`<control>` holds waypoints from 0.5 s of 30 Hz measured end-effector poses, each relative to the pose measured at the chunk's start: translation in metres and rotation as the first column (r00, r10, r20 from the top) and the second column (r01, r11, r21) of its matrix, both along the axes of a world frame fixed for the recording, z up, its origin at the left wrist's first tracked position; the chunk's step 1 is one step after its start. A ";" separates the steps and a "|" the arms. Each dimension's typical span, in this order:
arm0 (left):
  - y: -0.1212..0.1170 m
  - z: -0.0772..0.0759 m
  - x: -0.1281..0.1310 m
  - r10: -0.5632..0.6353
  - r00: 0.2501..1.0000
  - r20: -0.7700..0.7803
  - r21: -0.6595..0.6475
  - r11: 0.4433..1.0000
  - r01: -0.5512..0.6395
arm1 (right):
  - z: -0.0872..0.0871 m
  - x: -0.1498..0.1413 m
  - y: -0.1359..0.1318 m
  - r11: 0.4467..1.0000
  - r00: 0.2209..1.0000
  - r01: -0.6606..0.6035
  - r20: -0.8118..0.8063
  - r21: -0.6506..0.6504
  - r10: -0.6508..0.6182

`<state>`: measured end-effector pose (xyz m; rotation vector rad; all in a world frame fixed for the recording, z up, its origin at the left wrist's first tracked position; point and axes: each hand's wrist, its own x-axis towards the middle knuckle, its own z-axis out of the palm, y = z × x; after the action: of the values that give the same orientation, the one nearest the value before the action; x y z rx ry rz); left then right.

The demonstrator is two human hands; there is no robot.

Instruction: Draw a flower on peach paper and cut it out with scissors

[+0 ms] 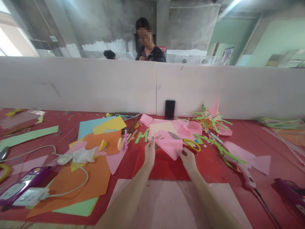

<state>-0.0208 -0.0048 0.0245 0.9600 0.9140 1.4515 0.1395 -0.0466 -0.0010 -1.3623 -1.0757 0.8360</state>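
Observation:
Between my two hands is a piece of pink paper, held up over a red sheet and narrowing to a point at its lower edge. My left hand pinches its left end. At its right edge, my right hand has thumb and fingers closed on the paper. Just behind lie scissors with yellow handles, their blades pointing left. More pink paper and a cream sheet spread out beyond the hands. Green paper strips sit left of them.
A paper figure with a pink cone stands at back right. On the right lies a glue gun with its cord. A phone leans on the white partition; a person is behind it. Orange paper and a purple power strip lie left.

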 end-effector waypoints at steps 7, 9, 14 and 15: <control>0.005 -0.006 0.001 -0.055 0.996 -0.070 -0.051 0.997 0.052 | 0.000 0.001 -0.001 0.999 0.999 0.033 0.030 -0.009 -0.032; 0.006 -0.008 0.002 -0.060 0.994 -0.090 -0.085 0.995 0.052 | 0.000 0.001 -0.001 1.000 1.000 0.029 0.005 -0.010 -0.029; 0.007 -0.009 0.002 0.000 0.999 -0.047 -0.164 0.986 -0.008 | 0.001 -0.001 0.000 0.996 0.985 0.026 -0.174 0.081 -0.012; 0.007 -0.008 0.002 0.001 0.999 -0.043 -0.165 0.986 -0.008 | 0.001 -0.001 0.001 0.996 0.980 0.037 -0.198 0.075 -0.022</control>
<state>-0.0190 0.0027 0.0160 0.8685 1.0516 1.3407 0.1384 -0.0461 0.0004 -1.2002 -0.9229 0.8783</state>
